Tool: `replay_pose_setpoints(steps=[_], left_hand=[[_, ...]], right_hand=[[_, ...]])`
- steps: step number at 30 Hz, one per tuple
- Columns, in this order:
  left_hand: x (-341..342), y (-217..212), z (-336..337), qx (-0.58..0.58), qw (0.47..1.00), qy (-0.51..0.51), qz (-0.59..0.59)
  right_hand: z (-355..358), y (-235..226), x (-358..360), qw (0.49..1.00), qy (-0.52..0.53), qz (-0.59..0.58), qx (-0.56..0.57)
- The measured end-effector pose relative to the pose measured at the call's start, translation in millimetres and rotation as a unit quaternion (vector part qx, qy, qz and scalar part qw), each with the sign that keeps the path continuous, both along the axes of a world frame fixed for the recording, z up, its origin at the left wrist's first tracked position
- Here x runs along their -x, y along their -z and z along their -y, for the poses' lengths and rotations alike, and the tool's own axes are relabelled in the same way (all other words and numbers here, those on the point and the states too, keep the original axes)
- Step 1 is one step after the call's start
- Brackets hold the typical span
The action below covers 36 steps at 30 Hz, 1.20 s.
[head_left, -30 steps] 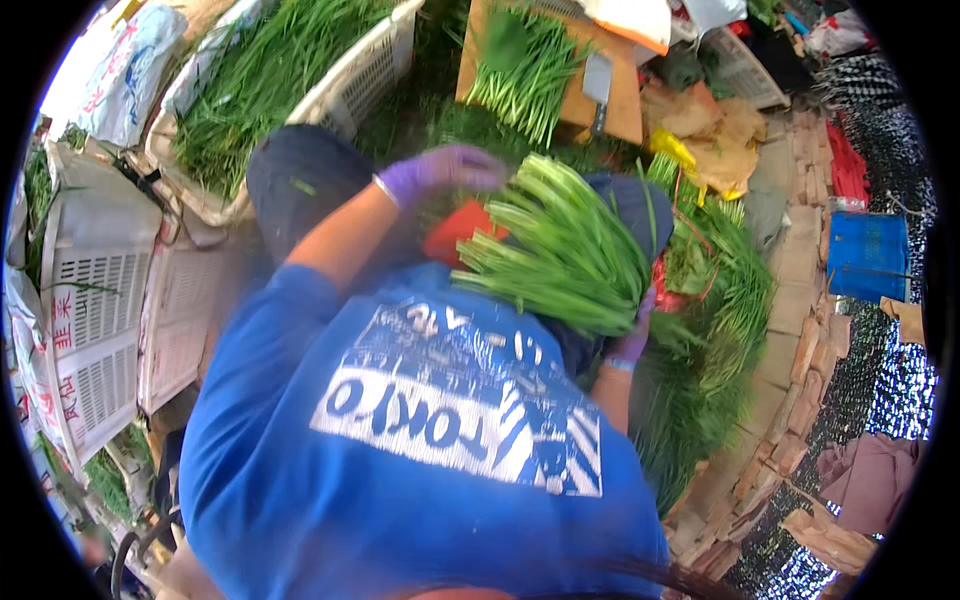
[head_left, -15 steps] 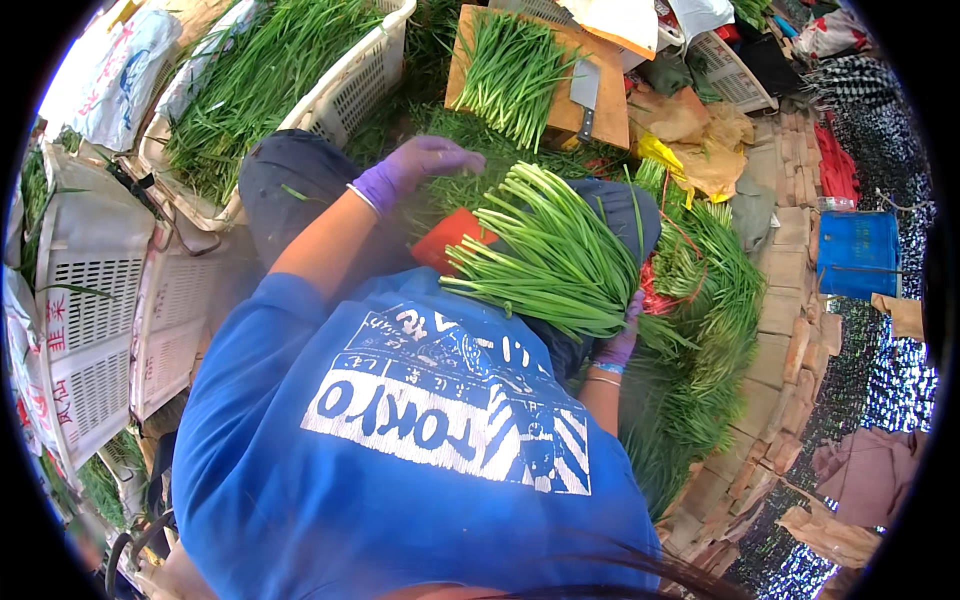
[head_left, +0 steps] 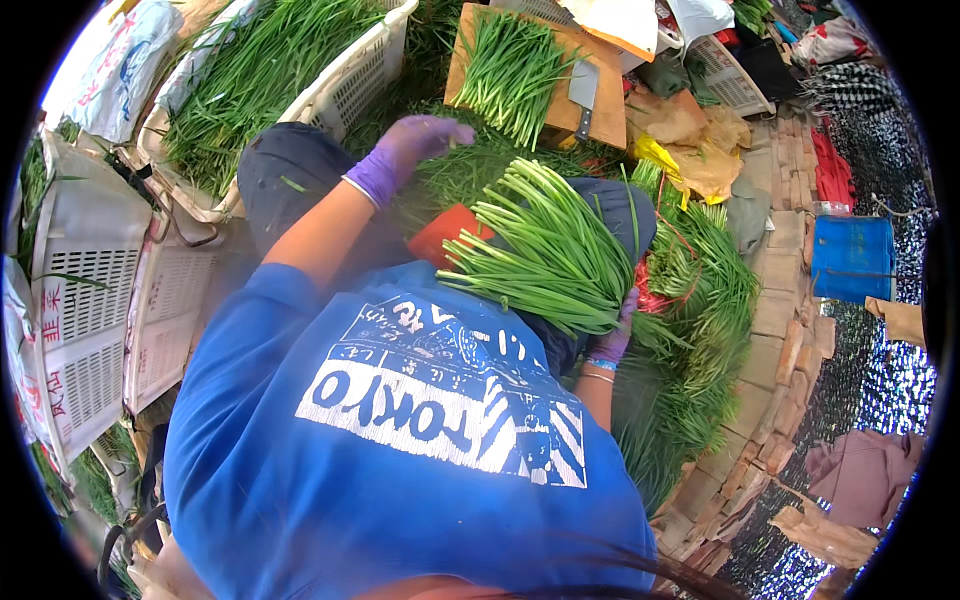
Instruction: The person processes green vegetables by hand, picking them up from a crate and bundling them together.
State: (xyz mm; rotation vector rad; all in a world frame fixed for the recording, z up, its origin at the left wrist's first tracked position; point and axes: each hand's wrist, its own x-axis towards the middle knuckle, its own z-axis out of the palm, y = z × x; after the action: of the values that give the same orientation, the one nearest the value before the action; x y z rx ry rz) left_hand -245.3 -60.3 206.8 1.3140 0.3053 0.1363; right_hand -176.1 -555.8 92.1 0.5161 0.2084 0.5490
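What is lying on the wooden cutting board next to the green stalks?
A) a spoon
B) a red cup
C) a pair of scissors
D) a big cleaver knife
D: a broad-bladed cleaver lies flat on the wooden cutting board, right beside the pile of green stalks spread across it.

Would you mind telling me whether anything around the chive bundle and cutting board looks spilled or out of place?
Loose chive stalks lie scattered on the ground right of the bundle of chives in the right hand. The cleaver lies on the wooden cutting board, beside the cut chives. Nothing looks damaged.
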Motion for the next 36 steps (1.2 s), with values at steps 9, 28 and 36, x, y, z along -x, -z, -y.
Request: replay_pose_setpoints(steps=[9, 28, 36], left_hand=[[-41, -3, 71, -0.035, 0.976, 0.193, -0.095], [-58, 9, 54, 0.047, 0.961, 0.245, -0.122], [-40, 12, 66, 0.046, 0.981, 0.168, -0.085]], right_hand=[[-10, -17, 3, 0.707, 0.029, 0.185, 0.682], [-7, -9, 1, 0.752, 0.045, 0.195, 0.628], [-6, 1, 2, 0.852, 0.046, 0.163, 0.495]])
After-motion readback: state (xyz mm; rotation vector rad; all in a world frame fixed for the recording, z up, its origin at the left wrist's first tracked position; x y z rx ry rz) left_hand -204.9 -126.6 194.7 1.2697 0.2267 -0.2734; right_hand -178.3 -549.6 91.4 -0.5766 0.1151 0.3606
